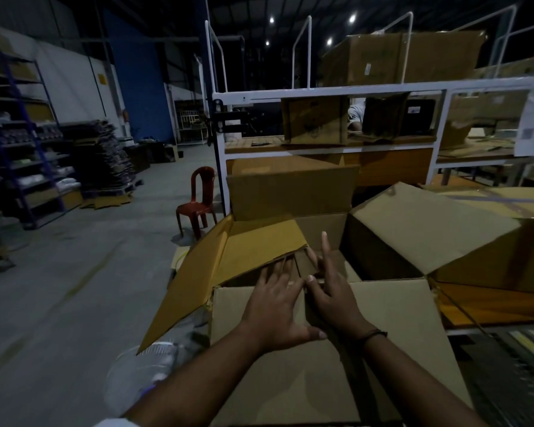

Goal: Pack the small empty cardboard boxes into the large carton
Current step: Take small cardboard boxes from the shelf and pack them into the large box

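Left hand (276,298) flat, right hand (333,295) unclear, we seat small brown cardboard boxes (301,262), probably light, crushable, best edge-held, in the large tan carton (219,260).

Dim warehouse scene, small bright ceiling lights (352,18) far overhead, deep shadow inside the large carton (290,241), wide-angle bending at edges, soft blur and murky corners

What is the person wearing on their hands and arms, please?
No gloves on the left hand or right hand. A thin dark band circles the right wrist. Both forearms are uncovered; a white edge low by the left arm may be a sleeve.
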Demonstrator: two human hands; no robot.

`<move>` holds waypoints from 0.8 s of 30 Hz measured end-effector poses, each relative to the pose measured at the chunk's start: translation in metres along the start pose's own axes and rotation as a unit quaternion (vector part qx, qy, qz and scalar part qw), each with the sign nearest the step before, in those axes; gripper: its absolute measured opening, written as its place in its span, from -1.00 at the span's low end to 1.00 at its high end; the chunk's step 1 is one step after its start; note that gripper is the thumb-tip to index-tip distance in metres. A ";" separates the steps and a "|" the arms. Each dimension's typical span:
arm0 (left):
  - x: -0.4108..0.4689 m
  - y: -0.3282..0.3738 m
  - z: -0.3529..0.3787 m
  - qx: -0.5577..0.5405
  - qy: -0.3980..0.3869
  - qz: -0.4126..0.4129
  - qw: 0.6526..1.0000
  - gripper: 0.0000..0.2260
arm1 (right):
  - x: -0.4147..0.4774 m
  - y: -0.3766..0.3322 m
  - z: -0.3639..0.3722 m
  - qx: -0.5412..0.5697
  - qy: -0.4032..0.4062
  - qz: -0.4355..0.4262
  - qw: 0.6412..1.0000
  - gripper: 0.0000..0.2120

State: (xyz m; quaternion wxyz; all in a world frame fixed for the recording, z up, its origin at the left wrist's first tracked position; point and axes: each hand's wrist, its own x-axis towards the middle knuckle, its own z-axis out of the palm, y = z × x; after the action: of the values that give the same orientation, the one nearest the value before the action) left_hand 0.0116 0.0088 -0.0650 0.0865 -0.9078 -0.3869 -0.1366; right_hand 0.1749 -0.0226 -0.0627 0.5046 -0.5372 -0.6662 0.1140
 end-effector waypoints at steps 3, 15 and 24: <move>0.001 -0.006 -0.004 0.026 0.071 0.005 0.997 -0.09 | 0.006 -0.002 0.002 0.004 -0.037 -0.024 0.999 -0.16; -0.010 -0.083 -0.015 0.005 -0.054 -0.267 0.962 0.17 | 0.018 -0.006 0.035 -0.198 -0.047 0.110 0.973 -0.43; -0.008 -0.088 -0.017 -0.128 -0.155 -0.388 0.899 0.20 | 0.009 -0.005 0.045 -0.336 -0.040 0.045 0.940 -0.62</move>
State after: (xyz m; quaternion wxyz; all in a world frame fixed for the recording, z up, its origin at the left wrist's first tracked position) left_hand -0.0607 0.0592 -0.0468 -0.1517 -0.6984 -0.6965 -0.0649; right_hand 0.1368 0.0011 -0.0755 0.2621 -0.6998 -0.6607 -0.0719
